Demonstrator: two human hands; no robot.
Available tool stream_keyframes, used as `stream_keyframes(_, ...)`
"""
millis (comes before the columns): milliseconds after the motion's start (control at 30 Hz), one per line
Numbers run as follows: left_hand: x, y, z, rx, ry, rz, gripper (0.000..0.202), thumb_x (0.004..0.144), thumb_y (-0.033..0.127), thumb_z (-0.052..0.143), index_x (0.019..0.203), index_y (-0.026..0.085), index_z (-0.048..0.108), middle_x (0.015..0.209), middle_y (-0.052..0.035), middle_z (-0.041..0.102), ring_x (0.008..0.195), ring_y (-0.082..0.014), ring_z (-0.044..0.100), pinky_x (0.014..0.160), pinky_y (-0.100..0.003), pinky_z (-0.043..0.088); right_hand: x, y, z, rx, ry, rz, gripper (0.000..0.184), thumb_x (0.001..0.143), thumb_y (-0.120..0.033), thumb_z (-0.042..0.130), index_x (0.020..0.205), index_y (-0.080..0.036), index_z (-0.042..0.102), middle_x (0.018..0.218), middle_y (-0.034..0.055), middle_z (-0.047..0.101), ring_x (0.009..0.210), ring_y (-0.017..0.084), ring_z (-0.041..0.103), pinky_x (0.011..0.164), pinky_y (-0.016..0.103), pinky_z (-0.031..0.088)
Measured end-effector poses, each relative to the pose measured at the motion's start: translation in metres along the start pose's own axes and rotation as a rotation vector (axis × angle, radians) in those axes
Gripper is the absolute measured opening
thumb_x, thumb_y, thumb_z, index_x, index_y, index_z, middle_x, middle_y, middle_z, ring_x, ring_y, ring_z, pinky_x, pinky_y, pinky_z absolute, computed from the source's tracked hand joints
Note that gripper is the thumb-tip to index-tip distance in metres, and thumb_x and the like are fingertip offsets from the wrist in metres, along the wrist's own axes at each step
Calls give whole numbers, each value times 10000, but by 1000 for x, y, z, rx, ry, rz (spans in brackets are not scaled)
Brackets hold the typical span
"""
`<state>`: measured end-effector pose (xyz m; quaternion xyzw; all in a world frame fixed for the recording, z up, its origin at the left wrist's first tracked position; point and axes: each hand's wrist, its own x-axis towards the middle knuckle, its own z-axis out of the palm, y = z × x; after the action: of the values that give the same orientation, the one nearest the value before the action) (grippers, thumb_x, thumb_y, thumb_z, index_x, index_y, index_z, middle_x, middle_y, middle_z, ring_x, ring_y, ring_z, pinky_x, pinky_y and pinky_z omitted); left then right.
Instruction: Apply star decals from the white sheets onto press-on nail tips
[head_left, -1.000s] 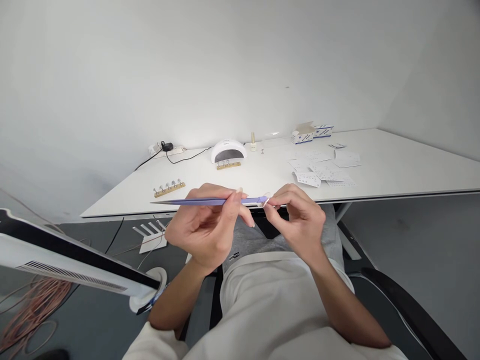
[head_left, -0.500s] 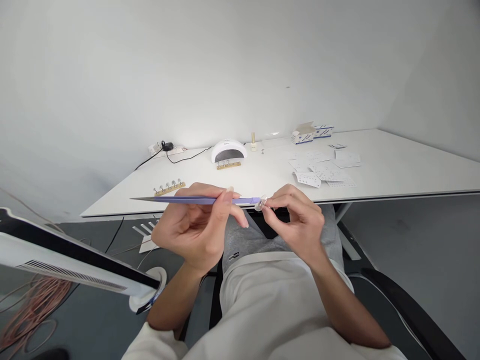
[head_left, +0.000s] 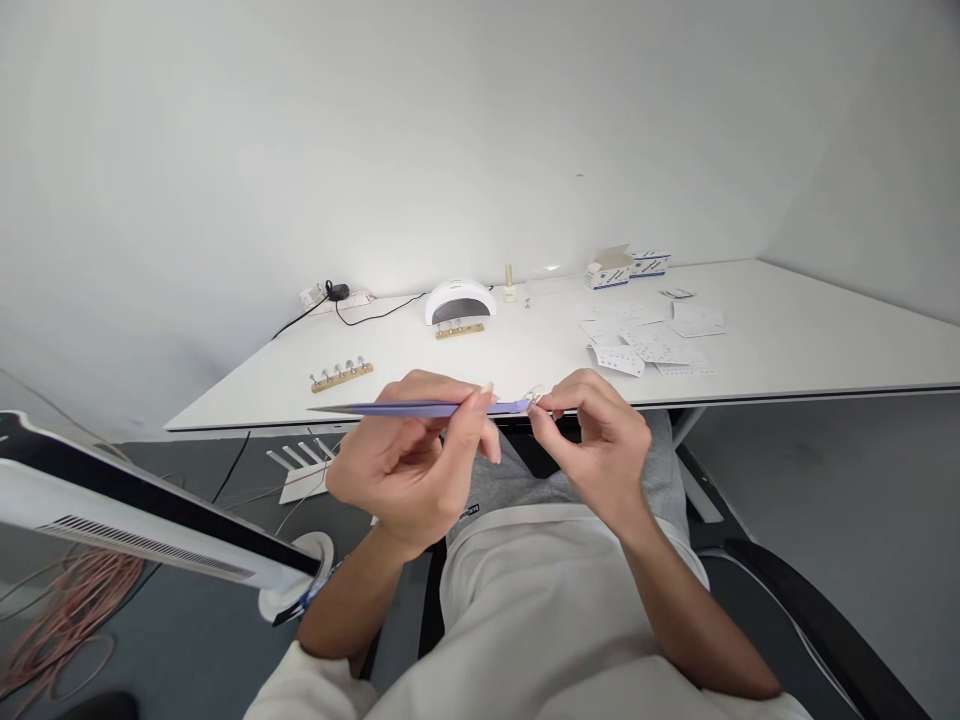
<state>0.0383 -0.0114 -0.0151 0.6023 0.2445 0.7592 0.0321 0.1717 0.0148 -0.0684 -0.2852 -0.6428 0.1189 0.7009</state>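
My left hand [head_left: 409,465] pinches a long purple nail file [head_left: 420,408], held level in front of the table edge, its point aimed left. My right hand [head_left: 600,440] pinches a small clear nail tip [head_left: 534,396] at the file's right end, where the two touch. Both hands hover above my lap, short of the white table [head_left: 787,340].
On the table stand a white nail lamp [head_left: 460,300], two wooden strips of nail stands [head_left: 342,376], a small bottle [head_left: 509,285], boxes [head_left: 607,270] and scattered paper cards [head_left: 652,340]. A white device [head_left: 142,520] juts in at the lower left above coiled cables [head_left: 60,610]. A black chair arm [head_left: 817,610] sits right.
The file slid left and then back right against the nail tip. The right hand stayed almost in place.
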Motion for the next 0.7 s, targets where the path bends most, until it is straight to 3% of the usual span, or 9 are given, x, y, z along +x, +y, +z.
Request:
stream_keyframes(233,3,-5,-1,-27,-7,-11,97,822,128,668,735,134,625,667,13,661,413,-97,608,331,-210,451,2,1,-1,10,-48,-84,206,750,8,668,792,-194,660,730,28,620,656,151,564,576,331,468)
stream_keyframes(367,1,-7,2,-58,34,25,87,786,50,672,747,123,648,680,3,678,431,-116,631,342,-214,464,1,0,-1,20,-45,-130,230,743,28,670,811,-191,661,748,32,642,669,151,582,584,331,481)
stream_keyframes(700,3,-1,1,-72,5,14,127,770,-20,640,741,103,654,667,1,677,402,-104,606,307,-210,433,2,6,-3,17,21,-139,250,759,21,667,838,-217,676,757,18,644,694,154,600,613,339,506)
